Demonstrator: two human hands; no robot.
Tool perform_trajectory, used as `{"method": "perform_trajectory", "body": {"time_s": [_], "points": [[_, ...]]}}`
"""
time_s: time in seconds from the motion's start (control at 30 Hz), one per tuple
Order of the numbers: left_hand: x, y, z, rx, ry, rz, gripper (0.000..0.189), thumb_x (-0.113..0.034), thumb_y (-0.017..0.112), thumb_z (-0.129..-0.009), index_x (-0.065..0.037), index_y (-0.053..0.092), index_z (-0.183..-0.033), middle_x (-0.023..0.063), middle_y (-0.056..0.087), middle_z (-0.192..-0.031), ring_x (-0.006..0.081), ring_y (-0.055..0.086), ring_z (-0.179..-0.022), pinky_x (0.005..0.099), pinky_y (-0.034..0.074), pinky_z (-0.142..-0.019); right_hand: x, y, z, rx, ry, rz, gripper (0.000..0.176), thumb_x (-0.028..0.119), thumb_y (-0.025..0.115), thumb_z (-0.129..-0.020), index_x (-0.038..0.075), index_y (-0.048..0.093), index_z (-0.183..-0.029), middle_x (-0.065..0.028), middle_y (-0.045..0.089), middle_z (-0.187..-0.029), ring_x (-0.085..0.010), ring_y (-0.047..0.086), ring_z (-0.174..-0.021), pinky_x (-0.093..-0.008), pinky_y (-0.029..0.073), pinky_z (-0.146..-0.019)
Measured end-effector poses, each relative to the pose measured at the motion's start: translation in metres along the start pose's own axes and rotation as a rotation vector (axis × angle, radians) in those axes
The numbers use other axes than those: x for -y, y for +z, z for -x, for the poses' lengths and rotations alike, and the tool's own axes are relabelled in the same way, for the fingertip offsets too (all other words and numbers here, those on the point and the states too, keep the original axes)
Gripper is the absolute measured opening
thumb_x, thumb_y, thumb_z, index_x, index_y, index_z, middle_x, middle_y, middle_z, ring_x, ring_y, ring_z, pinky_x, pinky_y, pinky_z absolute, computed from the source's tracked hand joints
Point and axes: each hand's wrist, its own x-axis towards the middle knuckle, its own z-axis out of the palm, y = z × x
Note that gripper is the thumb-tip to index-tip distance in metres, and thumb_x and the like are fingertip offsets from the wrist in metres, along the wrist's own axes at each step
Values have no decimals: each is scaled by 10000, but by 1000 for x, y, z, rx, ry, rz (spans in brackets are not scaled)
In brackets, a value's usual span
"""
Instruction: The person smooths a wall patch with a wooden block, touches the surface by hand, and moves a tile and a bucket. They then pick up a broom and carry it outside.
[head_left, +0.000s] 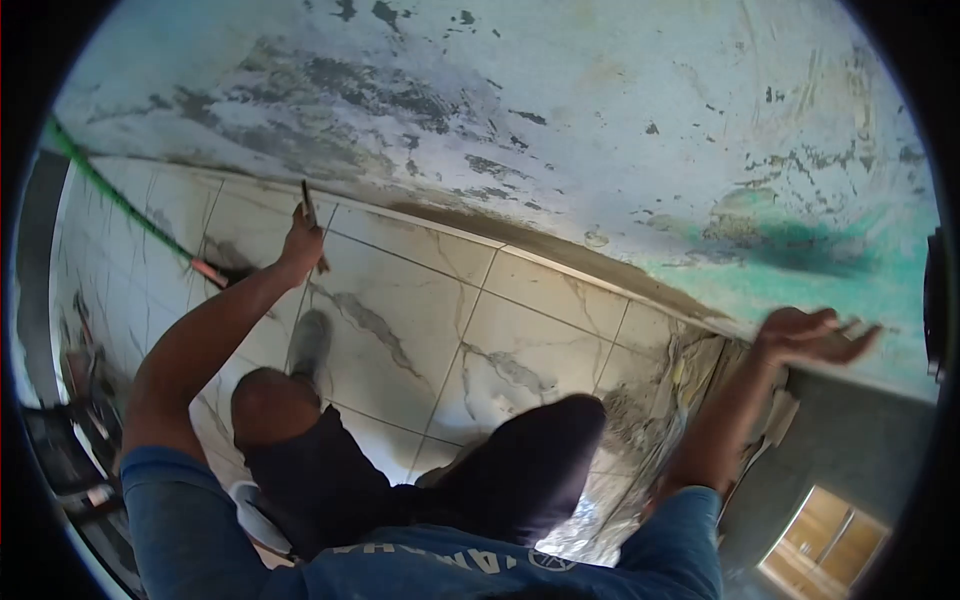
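My left hand [303, 240] is closed round a thin, dark flat tool [309, 205], held upright close to the foot of the wall. Peeling white and green paint with grey bare patches covers the wall [600, 120]. At the right, my right hand [815, 337] is raised beside the green-painted part, palm turned up and fingers apart, with nothing in it. Whether its back touches the wall cannot be made out. A brown strip of exposed plaster [560, 247] runs along the wall's base.
Marbled tiles [400, 310] cover the floor under my bent legs. A green pole-like item [130, 205] with a red end slants at the left, above dark clutter [85, 440]. Debris [640, 410] lies at the right, near a wooden-framed opening [825, 545].
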Motion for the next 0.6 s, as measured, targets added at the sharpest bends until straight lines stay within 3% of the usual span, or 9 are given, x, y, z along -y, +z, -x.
{"method": "perform_trajectory", "body": {"time_s": [0.07, 0.13, 0.2, 0.27, 0.3, 0.37, 0.53, 0.6], "points": [[2, 23, 2, -111, 76, -134, 668, -212, 447, -902, -63, 48, -1417, 246, 402, -1283, 337, 511, -1039, 420, 432, -870, -40, -5, -40, 105, -310, 146, 627, 347, 435, -925, -93, 204, -1306, -238, 237, -1347, -364, 268, -1248, -471, 263, -1012], [-37, 45, 31, -20, 7, 136, 670, -237, 433, -921, -25, 26, -1410, 283, 283, -1360, 377, 405, -1187, 412, 363, -982, -65, 7, -45, 218, -452, 145, 627, 387, 416, -926, -82, 254, -1311, -254, 216, -1376, -384, 210, -1287, -493, 218, -1030], [37, 99, -35, -358, 350, 13, 640, -223, 412, -929, 36, 53, -1391, 306, 182, -1398, 387, 263, -1291, 415, 256, -1057, -66, 7, -41, 259, -566, 245, 630, 431, 380, -928, -60, 304, -1316, -254, 205, -1401, -398, 175, -1308, -515, 178, -1039], [8, 134, -12, -495, 589, 170, 614, -208, 403, -934, 65, 83, -1381, 294, 152, -1414, 385, 173, -1327, 434, 162, -1084, -74, 8, -31, 253, -574, 241, 677, 499, 355, -911, 0, 281, -1363, -219, 156, -1448, -393, 126, -1340, -559, 132, -1034], [-1, 150, -11, -505, 574, 184, 614, -208, 403, -934, 65, 83, -1381, 294, 152, -1414, 385, 173, -1327, 434, 162, -1084, -74, 5, -27, 271, -602, 247, 685, 508, 348, -909, 11, 264, -1374, -214, 139, -1455, -381, 117, -1346, -554, 125, -1038], [-11, 177, -15, -731, 653, 126, 600, -214, 400, -936, 58, 108, -1384, 272, 131, -1431, 384, 118, -1342, 448, 126, -1085, -67, 8, -23, 280, -629, 254, 694, 516, 338, -908, 27, 237, -1390, -204, 116, -1464, -364, 105, -1355, -540, 116, -1046], [-35, 209, -52, -860, 752, 493, 632, -250, 349, -961, 13, -19, -1402, 223, 42, -1465, 359, 75, -1356, 416, 102, -1085, -73, 6, -17, 307, -689, 291, 692, 494, 313, -920, -13, 220, -1382, -196, 117, -1464, -362, 73, -1360, -547, 108, -1053], [-18, 260, -76, -905, 776, 611, 638, -256, 342, -964, 2, -43, -1404, 217, 27, -1469, 351, 53, -1361, 411, 96, -1085, -85, 3, -14, 312, -783, 356, 671, 442, 303, -936, -61, 201, -1368, -227, 183, -1429, -381, 109, -1345, -562, 162, -1031]]}}
